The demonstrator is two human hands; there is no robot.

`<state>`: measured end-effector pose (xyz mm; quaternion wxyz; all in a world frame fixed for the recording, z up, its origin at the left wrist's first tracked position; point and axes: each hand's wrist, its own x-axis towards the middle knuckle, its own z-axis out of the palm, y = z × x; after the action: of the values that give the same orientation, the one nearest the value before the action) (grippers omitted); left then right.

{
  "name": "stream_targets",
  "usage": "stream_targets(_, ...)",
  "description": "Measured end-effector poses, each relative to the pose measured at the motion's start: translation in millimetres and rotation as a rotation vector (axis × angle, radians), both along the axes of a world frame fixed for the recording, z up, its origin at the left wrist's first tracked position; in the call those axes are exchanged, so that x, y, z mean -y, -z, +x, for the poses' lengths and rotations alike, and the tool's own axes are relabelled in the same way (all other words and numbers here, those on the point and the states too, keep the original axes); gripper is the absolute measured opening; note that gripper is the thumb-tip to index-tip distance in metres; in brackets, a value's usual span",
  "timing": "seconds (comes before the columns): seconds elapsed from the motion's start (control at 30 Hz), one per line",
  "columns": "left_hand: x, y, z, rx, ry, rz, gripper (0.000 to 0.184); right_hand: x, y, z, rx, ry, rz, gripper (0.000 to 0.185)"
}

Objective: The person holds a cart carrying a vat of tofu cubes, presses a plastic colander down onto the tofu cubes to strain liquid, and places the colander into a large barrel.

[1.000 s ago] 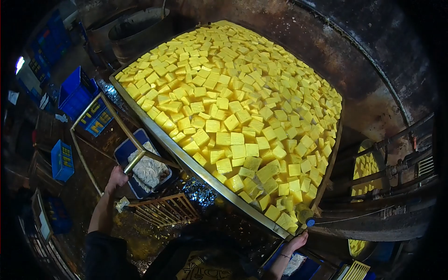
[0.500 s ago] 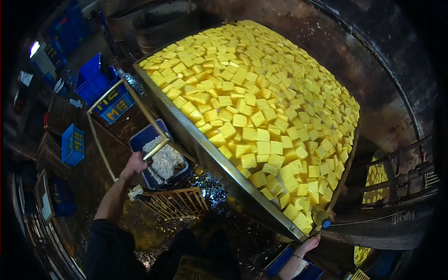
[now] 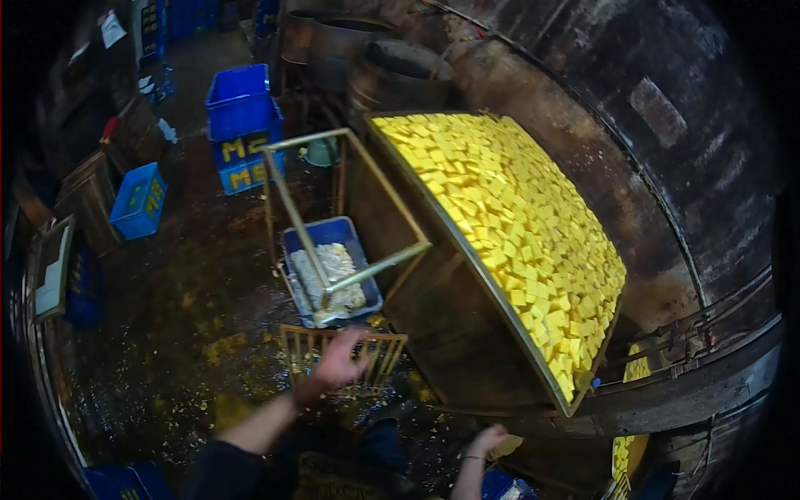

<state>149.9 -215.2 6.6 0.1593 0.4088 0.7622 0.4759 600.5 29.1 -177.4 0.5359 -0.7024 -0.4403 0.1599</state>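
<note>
My left hand (image 3: 343, 360) is in the air over a wooden slatted rack (image 3: 385, 354), its thumb and fingers apart and nothing visible in it. Just beyond it is a blue bin (image 3: 367, 262) holding a whitish, lumpy mass (image 3: 337, 271). A metal tube frame (image 3: 379, 268) stands over this bin. At the bottom, my right hand (image 3: 490, 437) has its fingers curled; whether anything is in them is hidden. A pale yellowish flat thing (image 3: 507, 448) shows beside it, and I cannot tell if they touch. Yellow cubes (image 3: 508, 217) fill the large metal-rimmed tub (image 3: 479, 279) at the right.
Stacked blue crates (image 3: 242, 125) stand beyond the frame, and a lighter blue crate (image 3: 140, 202) sits at the left. Large round drums (image 3: 396, 79) are at the back. The floor (image 3: 192, 333) looks wet, with scattered bits. Another blue bin (image 3: 504, 485) is near my right hand.
My left hand has let go of the metal frame and is now apart from it. My right hand has come away from the tub's near corner. The camera view has shifted.
</note>
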Motion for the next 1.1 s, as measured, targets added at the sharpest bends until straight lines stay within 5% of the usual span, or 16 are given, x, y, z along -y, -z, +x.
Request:
stream_targets(0.07,100.4,18.3,23.3,0.201,0.137,0.018,0.044,82.9,95.4,-93.4,-0.376,-0.574,-0.475,0.022)
stream_targets(0.1,152.3,68.5,34.2,0.701,0.070,0.072,0.043,147.4,69.6,-105.8,-0.387,-0.603,-0.480,0.022)
stream_targets(0.13,201.8,77.4,36.0,0.702,-0.012,-0.208,0.043,196.7,-14.6,-215.5,0.026,-0.783,-1.294,0.021)
stream_targets(0.2,295.4,98.8,55.8,0.414,-0.239,-0.507,0.042,234.6,-9.0,-257.8,-0.003,-1.818,-1.079,0.029)
stream_targets(0.23,331.3,108.0,64.4,0.117,-0.366,-0.537,0.042,244.5,-22.5,-290.6,0.064,-1.994,-1.001,0.026)
stream_targets(0.3,360.1,97.9,56.1,0.247,-0.548,-0.477,0.038,248.7,-44.4,-365.9,0.356,-2.276,-0.861,0.016)
stream_targets(0.37,365.0,44.5,32.8,0.688,-0.804,-0.349,0.026,251.6,-59.6,-427.1,0.336,-2.242,-0.763,0.016)
stream_targets(0.43,370.6,76.0,22.8,0.499,-0.900,-0.004,0.020,267.6,-78.7,-492.2,0.355,-2.138,-0.716,0.016)
stream_targets(0.63,390.4,35.4,-48.5,0.815,-1.042,-0.170,0.027,380.5,-97.8,-662.1,-0.133,-2.032,-1.277,0.015)
stream_targets(0.73,459.7,101.8,-84.9,1.005,-1.138,-0.227,0.028,452.0,-68.4,-716.8,-0.299,-2.097,-1.523,0.014)
stream_targets(0.77,477.5,131.5,-81.7,0.917,-1.279,-0.003,0.023,475.9,-52.5,-728.4,-0.136,-2.344,-1.326,0.021)
stream_targets(0.83,517.2,190.4,-86.7,0.955,-1.356,0.062,0.016,499.0,-41.4,-756.3,-0.080,-2.406,-1.778,0.025)
stream_targets(0.87,517.9,188.1,-120.4,0.946,-1.400,0.039,0.015,499.1,-70.6,-780.6,0.294,-2.574,-1.756,0.025)
stream_targets(0.97,548.9,162.1,-198.7,0.932,-1.465,-0.149,0.013,488.0,-59.9,-874.2,0.170,-2.919,-1.347,0.021)
stream_targets(1.03,544.0,164.3,-236.7,0.948,-1.493,-0.252,0.013,458.1,-70.9,-942.2,-0.014,-2.759,-1.002,0.022)
stream_targets(1.1,530.9,174.7,-291.6,0.933,-1.528,-0.317,0.013,417.2,-117.1,-1018.2,-0.107,-2.507,-1.199,0.025)
